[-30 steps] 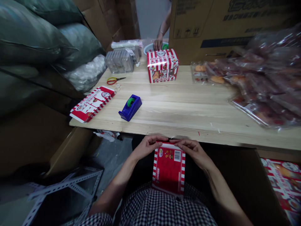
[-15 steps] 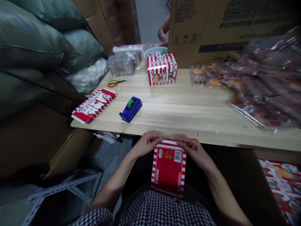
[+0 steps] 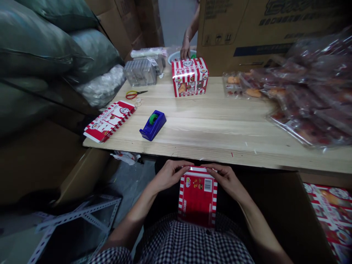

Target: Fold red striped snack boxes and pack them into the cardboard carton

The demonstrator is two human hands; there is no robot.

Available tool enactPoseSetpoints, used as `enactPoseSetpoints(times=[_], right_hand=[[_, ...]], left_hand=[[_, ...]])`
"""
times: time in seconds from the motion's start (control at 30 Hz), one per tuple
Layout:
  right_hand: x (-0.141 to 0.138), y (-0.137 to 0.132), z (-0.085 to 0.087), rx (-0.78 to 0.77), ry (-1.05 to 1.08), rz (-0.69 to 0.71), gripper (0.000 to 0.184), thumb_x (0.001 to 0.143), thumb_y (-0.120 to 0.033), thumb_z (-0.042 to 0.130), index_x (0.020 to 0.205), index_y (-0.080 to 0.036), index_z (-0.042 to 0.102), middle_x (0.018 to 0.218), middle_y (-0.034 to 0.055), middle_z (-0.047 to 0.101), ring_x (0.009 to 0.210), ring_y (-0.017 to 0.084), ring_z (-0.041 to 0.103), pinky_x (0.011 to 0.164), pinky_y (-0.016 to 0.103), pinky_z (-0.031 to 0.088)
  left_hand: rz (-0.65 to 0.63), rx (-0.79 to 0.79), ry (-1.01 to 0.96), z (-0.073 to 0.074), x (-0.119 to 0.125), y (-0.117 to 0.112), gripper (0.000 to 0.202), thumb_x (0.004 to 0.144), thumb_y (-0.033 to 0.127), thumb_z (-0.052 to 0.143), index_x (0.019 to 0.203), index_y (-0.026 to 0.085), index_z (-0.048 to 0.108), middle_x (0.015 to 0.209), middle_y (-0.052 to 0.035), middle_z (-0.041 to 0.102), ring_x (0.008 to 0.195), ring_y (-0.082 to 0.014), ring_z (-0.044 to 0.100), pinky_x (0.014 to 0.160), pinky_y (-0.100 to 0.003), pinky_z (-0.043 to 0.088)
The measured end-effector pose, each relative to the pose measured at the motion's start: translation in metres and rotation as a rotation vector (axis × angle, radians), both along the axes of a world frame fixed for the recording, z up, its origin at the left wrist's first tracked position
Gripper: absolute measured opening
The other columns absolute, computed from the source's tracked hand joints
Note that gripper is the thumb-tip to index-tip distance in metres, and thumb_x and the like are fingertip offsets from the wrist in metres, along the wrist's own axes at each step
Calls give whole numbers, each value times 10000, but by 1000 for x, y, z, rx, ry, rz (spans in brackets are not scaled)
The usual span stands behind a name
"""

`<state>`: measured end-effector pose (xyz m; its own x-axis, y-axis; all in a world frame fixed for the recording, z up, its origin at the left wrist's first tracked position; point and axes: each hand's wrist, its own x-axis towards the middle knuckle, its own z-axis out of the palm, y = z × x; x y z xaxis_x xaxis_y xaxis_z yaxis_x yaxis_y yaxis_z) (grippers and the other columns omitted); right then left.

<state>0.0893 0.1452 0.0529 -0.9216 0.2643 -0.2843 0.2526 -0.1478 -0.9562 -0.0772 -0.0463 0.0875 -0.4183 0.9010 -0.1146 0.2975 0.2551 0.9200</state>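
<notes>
Before the pale wooden table (image 3: pixel 220 128), one red-and-white striped cardboard carton (image 3: pixel 198 198).
Top pinched by left hand (image 3: pixel 168 175) and right hand (image 3: pixel 224 178); beyond, one blue plastic tape dispenser (image 3: pixel 152 125).

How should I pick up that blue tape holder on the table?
Take the blue tape dispenser by its two long flat sides beside the green tape roll, coming down from above. It sits flat and slanted on the wooden table with bare wood around it, so fingers fit on both sides. Avoid its low end, likely the cutter.
</notes>
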Motion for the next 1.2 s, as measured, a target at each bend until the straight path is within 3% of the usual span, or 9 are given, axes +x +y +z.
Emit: enactPoseSetpoints(times=[0.17,0.33,0.47,0.63,0.87,1.07,1.2], right_hand=[[-4,-2,3,4,19,-39,306,919,-482,646,1129,-291,759,1035,42,781,877,223,724,794,357,565],[-7,-4,2,-9,12,-68,341,906,-514,647,1127,-279,760,1051,61,777,890,243,721,792,382,571],[-6,-9,1,69,7,-116,320,900,-498,662,1124,-293,764,1090,52,770,942,258,714,816,390,566],[-3,-7,11,25,11,-34,324,931,-475,631,1178,-298,742,1078,39,775,947,239,720,859,387,555],[-6,1,18,-87,-28,4,329,877,-491,694,1100,-261,768,1020,50,792,868,226,741,829,390,576],[-7,-3,17,-78,5,34,324,903,-485,665,1158,-305,752,1031,29,792,900,232,738,864,407,575],[2,-4,20,6,38,79,346,973,-475,563,1260,-332,695,1202,27,743,1085,249,695,991,447,527]], left_hand=[[-49,12,1,2,-2,-6,375,968,315,548,1316,222,653,1243,-88,721,1056,-217,691,933,-324,513],[-46,41,-106,0,-4,-9,439,950,306,579,1379,211,586,1296,-100,687,1055,-209,688,920,-315,525],[-17,24,-152,-6,-4,-9,388,972,367,540,1298,195,661,1224,-98,723,1022,-210,689,898,-305,526],[59,14,-199,-10,-1,-5,385,970,399,536,1218,167,719,1078,-96,769,937,-212,701,828,-290,531],[105,-10,-98,-1,-2,4,323,919,417,615,1032,170,788,937,-76,785,814,-197,698,713,-261,514],[97,5,-46,1,-1,1,312,943,398,583,1054,192,790,968,-66,794,846,-207,718,746,-277,528],[64,19,-18,4,1,-7,325,971,373,545,1146,206,761,1069,-70,785,920,-216,734,813,-298,552]])
